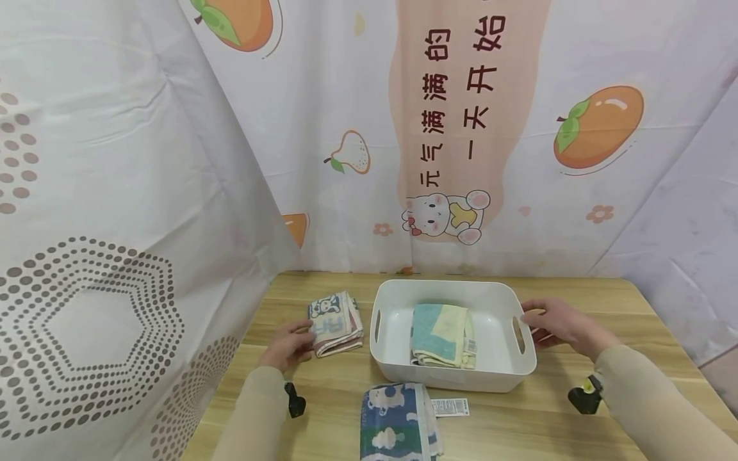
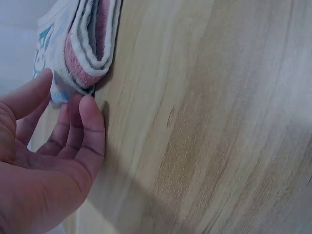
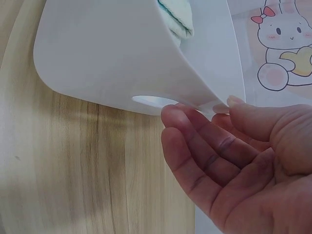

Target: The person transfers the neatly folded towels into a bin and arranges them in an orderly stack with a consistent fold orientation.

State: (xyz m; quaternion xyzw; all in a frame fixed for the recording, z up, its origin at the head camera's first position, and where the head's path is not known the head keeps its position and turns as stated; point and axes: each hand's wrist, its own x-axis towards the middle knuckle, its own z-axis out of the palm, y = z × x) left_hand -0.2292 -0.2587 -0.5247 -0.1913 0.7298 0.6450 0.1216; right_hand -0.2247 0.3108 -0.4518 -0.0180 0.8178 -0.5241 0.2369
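Observation:
In the head view a small folded towel [image 1: 336, 326] with a bunny print lies at the left of the table. My left hand [image 1: 290, 344] is at its left edge; the left wrist view shows thumb and fingers [image 2: 91, 119] loosely bent and apart at the towel's corner [image 2: 83, 63]. A white plastic bin [image 1: 450, 379] with cut-out handles stands centre right, holding a folded teal and yellow towel [image 1: 441, 333]. My right hand [image 1: 562, 325] holds the bin's right rim, thumb at the top edge and fingers against the outer wall beside the handle hole [image 3: 151, 101].
A folded blue and green towel [image 1: 394, 422] with a white tag [image 1: 451, 407] lies in front of the bin on the wooden table [image 1: 507, 429]. Printed curtains [image 1: 346, 83] hang behind the table and along its left side.

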